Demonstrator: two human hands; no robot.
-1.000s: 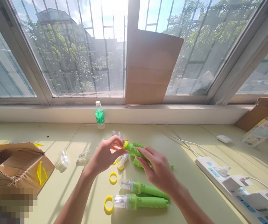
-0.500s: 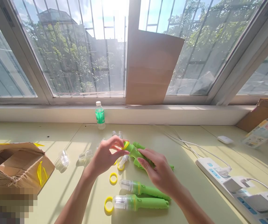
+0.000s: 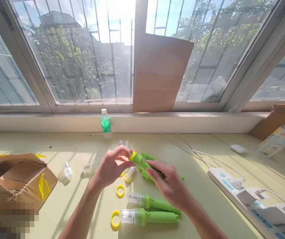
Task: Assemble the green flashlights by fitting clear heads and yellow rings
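My right hand is closed round a green flashlight-like handle, tilted with its head toward the left. A yellow ring sits at that head, and my left hand pinches it between thumb and fingers. Beneath and behind lie more green handles, partly hidden by my right hand. Nearer me rest two green handles with clear ribbed caps, an upper one and a lower one. Loose yellow rings lie to their left, one in the middle and one at the front.
Clear caps lie left of my hands. A cardboard box stands at the left, a green-labelled bottle by the sill. At the right lie a power strip with plugs and cables, a white case and a printed package.
The view has shifted very slightly. Both hands keep their hold on the handle and ring, with hardly any visible movement.
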